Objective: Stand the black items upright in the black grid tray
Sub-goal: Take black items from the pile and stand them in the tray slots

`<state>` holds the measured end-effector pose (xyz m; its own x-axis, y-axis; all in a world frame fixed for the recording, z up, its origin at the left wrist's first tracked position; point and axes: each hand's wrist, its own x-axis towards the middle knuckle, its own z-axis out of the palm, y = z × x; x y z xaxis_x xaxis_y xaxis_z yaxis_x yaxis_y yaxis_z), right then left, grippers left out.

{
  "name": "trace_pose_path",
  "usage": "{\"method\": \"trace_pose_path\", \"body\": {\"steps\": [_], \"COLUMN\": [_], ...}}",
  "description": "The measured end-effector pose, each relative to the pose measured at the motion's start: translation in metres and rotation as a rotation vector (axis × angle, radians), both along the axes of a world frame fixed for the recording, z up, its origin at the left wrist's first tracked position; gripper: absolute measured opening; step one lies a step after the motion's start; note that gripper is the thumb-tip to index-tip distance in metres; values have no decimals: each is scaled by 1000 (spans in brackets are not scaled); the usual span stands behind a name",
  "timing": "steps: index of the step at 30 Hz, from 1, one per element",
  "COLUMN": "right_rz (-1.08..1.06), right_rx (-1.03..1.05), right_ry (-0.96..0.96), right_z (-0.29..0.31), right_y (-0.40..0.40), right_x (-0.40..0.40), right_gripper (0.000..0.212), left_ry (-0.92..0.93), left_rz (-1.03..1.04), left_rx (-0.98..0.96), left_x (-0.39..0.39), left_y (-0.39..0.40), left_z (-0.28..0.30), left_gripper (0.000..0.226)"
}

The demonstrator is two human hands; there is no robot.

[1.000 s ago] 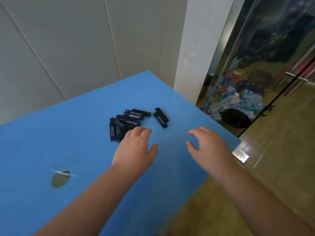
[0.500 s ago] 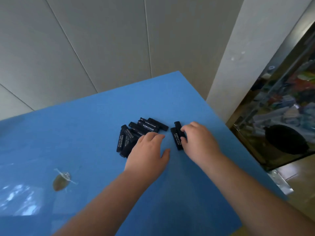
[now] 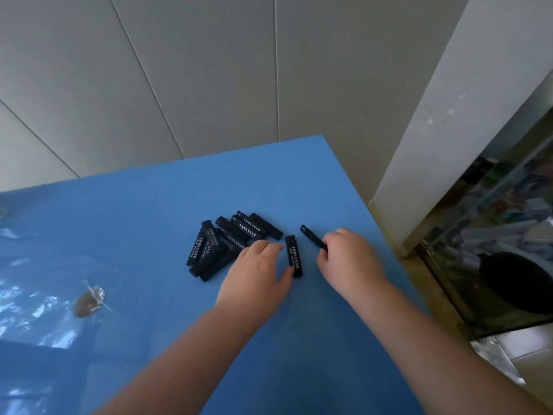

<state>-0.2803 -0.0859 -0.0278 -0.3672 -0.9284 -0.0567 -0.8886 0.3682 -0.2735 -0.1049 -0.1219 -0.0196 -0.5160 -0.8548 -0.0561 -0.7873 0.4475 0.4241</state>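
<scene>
While the right hand (image 3: 350, 259) pinches one black stick (image 3: 312, 237) just right of the pile (image 3: 230, 244), the left hand (image 3: 257, 271) rests spread there, nothing stands upright yet and no grid tray is in sight.

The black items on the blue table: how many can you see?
About 9. One is in the right hand: held item. One lies alone by the left hand. Roughly seven are in the pile; some may be hidden.
</scene>
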Motion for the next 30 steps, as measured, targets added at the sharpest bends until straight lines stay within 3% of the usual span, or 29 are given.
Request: {"method": "trace_pose_path", "body": {"steps": [6, 13, 18, 20, 25, 30], "right_rz": [-48, -249, -263, -231, -137, -48], "right_rx": [97, -27, -92, -106, -73, -31], "right_ry": [-121, -744, -914, -942, -1050, -1109], "right_z": [5, 9, 11, 14, 22, 32], "right_y": [17, 43, 60, 66, 74, 65], "right_x": [-19, -28, -33, -33, -22, 0], "right_gripper": [13, 8, 7, 9, 12, 13], "left_ry": [-112, -42, -122, -27, 511, 739], "left_rz": [22, 179, 150, 181, 356, 473], "left_rx": [69, 165, 191, 245, 620, 618], "left_x": [-28, -44, -40, -35, -9, 23], "left_y": [-9, -10, -1, 6, 31, 45], "left_z": [-6, -9, -9, -7, 4, 18], "left_gripper": [49, 36, 11, 9, 5, 9]}}
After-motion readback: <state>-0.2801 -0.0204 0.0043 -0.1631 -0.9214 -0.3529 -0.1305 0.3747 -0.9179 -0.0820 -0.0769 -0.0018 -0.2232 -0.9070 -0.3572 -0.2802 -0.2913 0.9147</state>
